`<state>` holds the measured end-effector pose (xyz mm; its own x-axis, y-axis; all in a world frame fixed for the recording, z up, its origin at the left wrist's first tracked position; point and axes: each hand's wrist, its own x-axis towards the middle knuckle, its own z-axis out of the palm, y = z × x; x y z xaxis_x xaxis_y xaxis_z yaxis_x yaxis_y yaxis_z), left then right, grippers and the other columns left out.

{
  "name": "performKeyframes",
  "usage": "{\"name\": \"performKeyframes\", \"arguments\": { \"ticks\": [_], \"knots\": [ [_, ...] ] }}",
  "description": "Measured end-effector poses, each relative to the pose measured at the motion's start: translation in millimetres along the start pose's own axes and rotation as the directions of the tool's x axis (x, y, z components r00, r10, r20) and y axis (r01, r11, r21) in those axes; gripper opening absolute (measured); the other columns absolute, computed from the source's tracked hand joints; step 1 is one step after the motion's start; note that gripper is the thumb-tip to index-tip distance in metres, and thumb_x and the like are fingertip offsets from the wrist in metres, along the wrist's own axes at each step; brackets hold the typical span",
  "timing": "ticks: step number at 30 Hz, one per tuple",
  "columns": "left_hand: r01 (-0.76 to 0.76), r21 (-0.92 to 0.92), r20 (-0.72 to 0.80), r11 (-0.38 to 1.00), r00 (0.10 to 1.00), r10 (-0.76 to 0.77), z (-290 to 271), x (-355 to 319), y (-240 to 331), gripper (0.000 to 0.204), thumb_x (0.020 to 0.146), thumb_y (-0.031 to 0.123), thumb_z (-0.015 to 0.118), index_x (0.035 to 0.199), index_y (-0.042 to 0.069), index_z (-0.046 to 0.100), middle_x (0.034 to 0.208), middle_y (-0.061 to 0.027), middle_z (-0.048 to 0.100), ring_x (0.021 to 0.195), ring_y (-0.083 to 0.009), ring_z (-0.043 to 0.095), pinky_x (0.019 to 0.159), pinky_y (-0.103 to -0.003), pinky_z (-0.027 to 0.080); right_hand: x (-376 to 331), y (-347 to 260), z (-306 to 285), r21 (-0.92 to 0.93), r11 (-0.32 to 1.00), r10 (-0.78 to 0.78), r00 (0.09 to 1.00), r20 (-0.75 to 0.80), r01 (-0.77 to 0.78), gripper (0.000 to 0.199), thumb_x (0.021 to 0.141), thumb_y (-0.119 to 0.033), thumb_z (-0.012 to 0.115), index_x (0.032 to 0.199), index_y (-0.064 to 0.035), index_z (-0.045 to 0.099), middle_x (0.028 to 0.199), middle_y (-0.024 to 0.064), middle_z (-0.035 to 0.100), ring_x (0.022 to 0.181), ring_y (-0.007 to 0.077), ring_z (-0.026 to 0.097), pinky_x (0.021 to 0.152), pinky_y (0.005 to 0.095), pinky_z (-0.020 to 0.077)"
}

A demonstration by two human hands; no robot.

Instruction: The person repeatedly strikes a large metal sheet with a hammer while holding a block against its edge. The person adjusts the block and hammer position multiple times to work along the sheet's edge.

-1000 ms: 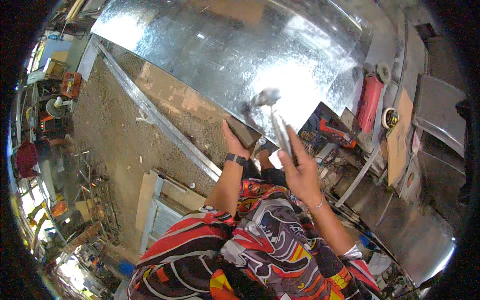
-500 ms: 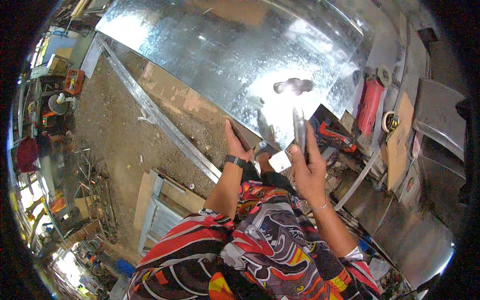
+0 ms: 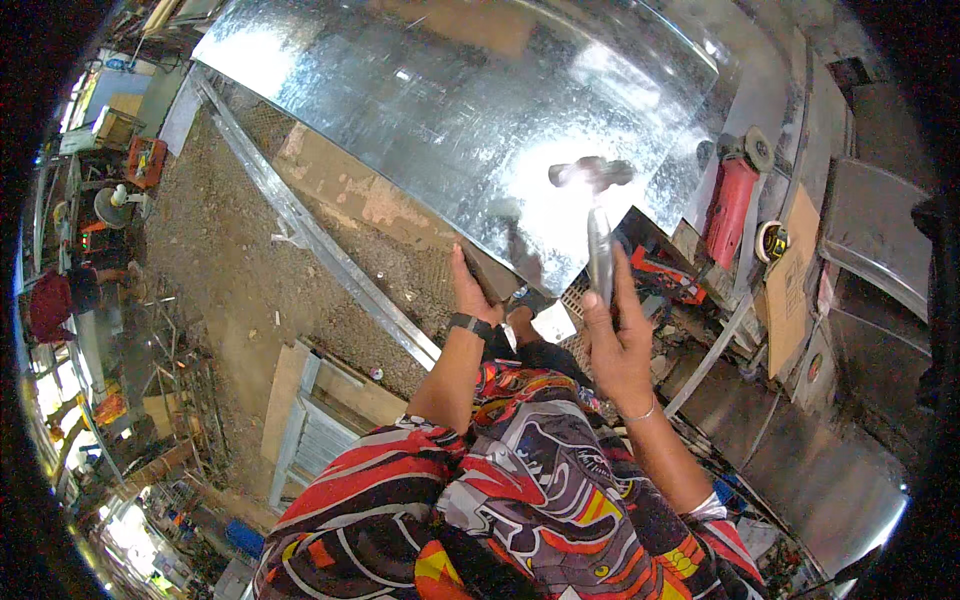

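At the near edge of the large galvanised metal sheet (image 3: 440, 110), which lay tilted across the dirt ground (image 3: 250, 250) of an open workshop, the left hand (image 3: 470, 290) was pressed against the sheet's lower rim, fingers extended along it with nothing else visibly in its grasp, apparently to steady the rim. The right hand (image 3: 615, 340) was closed around the shaft of a metal hammer (image 3: 595, 200), which it held upright with the head raised above the sheet's surface and clear of it, near the same edge; the head was bright with glare, so its exact form could not be told. A dark wristband (image 3: 470, 323) sat on the left wrist and a thin bracelet (image 3: 645, 412) on the right. A long metal rail (image 3: 310, 230) ran diagonally across the ground beside the sheet, just apart from the left hand. To the right, well clear of both hands, a red angle grinder (image 3: 730, 205) and a tape measure (image 3: 772, 242) rested on a cluttered bench, evidently set aside within reach. A slatted wooden frame (image 3: 310, 420) lay on the ground below the left forearm. The person wore a shirt (image 3: 500, 500) patterned in red, black and white.
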<state>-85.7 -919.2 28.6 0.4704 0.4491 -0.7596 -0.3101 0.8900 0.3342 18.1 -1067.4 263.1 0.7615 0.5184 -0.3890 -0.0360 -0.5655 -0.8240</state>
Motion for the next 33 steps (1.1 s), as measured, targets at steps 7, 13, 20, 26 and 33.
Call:
{"name": "performKeyframes", "arguments": {
  "ticks": [7,13,20,26,33],
  "knots": [
    [0.081,0.150,0.028,0.985,0.996,-0.086,31.5,-20.7,-3.9,0.088,0.089,0.083,0.047,0.143,0.015,0.055,0.139,-0.0097,0.061,0.127,-0.0342,0.058,0.106,-0.055,0.047,-7.6,48.9,24.5,-0.185,0.982,0.087,0.960,0.267,-0.038,0.060,0.104,-0.017,0.061,0.158,-0.0035,0.039,0.153,0.0247,0.052,0.140,0.0314,0.053,0.114,0.0397,0.0414],
    [0.024,0.126,-0.076,0.992,0.997,-0.014,31.8,-17.2,-2.2,0.078,0.087,0.081,0.057,0.129,0.016,0.059,0.122,-0.0074,0.063,0.112,-0.0293,0.062,0.098,-0.049,0.052,19.2,-12.0,-0.1,0.023,0.976,0.211,0.970,0.118,-0.215,0.060,0.105,-0.014,0.059,0.160,-0.0043,0.037,0.148,0.0250,0.056,0.137,0.0272,0.055,0.111,0.0372,0.0438],
    [0.048,0.084,-0.139,0.995,0.990,-0.035,20.0,-29.8,-6.0,0.068,0.088,0.081,0.056,0.115,0.018,0.063,0.106,-0.0038,0.067,0.098,-0.0242,0.065,0.084,-0.043,0.055,-15.6,61.3,16.3,-0.085,0.996,0.058,0.960,0.273,-0.037,0.063,0.104,-0.015,0.061,0.161,-0.0041,0.035,0.153,0.0236,0.053,0.145,0.0292,0.047,0.117,0.0376,0.0367],
    [0.002,0.144,-0.138,0.990,0.990,0.018,31.0,-33.8,-2.4,0.070,0.088,0.079,0.058,0.120,0.017,0.062,0.111,-0.0049,0.066,0.101,-0.0237,0.065,0.084,-0.043,0.055,7.1,30.9,-10.4,-0.005,0.995,0.094,0.969,0.228,-0.095,0.065,0.104,-0.022,0.058,0.162,-0.0089,0.032,0.155,0.0263,0.048,0.140,0.0420,0.052,0.115,0.0452,0.0406],
    [0.182,-0.028,0.005,0.983,0.983,-0.182,-10.5,3.0,-20.7,0.078,0.096,0.074,0.046,0.145,0.015,0.052,0.138,-0.0083,0.061,0.127,-0.0323,0.058,0.108,-0.052,0.047,-3.1,56.3,8.6,-0.146,0.987,-0.044,0.984,0.171,0.069,0.063,0.104,-0.016,0.062,0.160,-0.0066,0.037,0.148,0.0221,0.058,0.140,0.0264,0.052,0.114,0.0362,0.0394]
  ]
}}
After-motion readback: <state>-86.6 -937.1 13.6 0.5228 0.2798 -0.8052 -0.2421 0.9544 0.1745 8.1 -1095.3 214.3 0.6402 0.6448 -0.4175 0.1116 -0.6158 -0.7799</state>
